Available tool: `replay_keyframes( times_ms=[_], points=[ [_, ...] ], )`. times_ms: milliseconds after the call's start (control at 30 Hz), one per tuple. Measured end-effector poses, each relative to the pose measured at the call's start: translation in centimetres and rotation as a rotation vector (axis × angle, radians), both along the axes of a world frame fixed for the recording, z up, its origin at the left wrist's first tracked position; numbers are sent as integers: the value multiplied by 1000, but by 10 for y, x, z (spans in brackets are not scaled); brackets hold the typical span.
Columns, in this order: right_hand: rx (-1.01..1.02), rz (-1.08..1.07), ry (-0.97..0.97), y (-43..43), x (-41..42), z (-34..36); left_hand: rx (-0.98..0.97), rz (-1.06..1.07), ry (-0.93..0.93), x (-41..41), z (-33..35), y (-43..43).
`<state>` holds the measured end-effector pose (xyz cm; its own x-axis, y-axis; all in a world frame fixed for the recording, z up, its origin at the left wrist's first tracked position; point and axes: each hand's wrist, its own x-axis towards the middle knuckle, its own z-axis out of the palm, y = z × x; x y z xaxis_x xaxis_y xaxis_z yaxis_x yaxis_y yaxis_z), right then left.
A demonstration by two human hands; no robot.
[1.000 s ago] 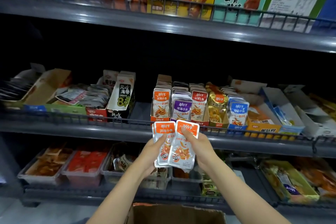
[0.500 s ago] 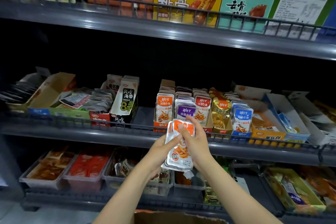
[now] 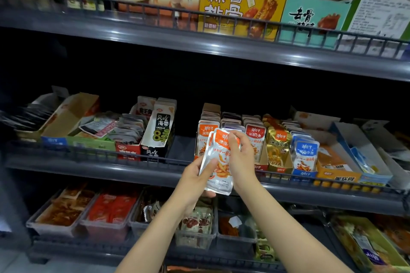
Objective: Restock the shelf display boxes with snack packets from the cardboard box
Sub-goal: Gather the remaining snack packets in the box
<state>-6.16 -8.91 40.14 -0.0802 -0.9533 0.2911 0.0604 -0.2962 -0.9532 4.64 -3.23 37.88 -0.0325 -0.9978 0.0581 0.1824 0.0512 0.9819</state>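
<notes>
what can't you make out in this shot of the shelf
Head view only:
- Packets: the count; they overlap, and the left hand and right hand cover them.
- Second row: its front labels, hidden behind the packets and right hand.
- Cardboard box: cut off by the bottom edge, contents unseen.
- Far-left packs: too dark to read.

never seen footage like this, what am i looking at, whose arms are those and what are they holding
There is no machine here: a camera worn on a person's head looks forward and down, so the two bare arms are the wearer's own. The left hand and right hand together hold a small stack of orange snack packets in front of the middle shelf. That shelf carries open display boxes of upright packets; the orange-topped row stands just behind the hands.
</notes>
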Motion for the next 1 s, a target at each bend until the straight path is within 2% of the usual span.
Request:
replay_keyframes(
  times_ms=[100, 167, 267, 367, 433, 500, 667, 767, 933, 1000],
  points=[
    [60, 22, -14, -7, 6, 5, 87, -24, 108, 5, -2, -6],
    [32, 27, 37, -13, 6, 6, 112, -20, 151, 9, -3, -12],
    [-35, 109, 130, -21, 3, 13, 116, 26, 162, 16, -4, -22],
    [20, 221, 188, -32, -2, 27, 71, 23, 137, 24, -6, -34],
    [92, 308, 273, -40, -8, 37, 35, 24, 90, 29, -7, -42],
    [113, 354, 442, -49, -13, 47, 3, 21, 41, 32, -8, -50],
    [41, 495, 769, -71, -19, 75, -101, 74, -80, 36, -1, -77],
    [46, 519, 809, -86, -18, 85, -133, 92, -134, 38, 7, -93],
    [-21, 405, 754, -112, -20, 80, -239, 240, -319, 53, -1, -116],
    [-11, 377, 786, -123, -21, 76, -214, 273, -383, 59, -12, -123]
  ],
)
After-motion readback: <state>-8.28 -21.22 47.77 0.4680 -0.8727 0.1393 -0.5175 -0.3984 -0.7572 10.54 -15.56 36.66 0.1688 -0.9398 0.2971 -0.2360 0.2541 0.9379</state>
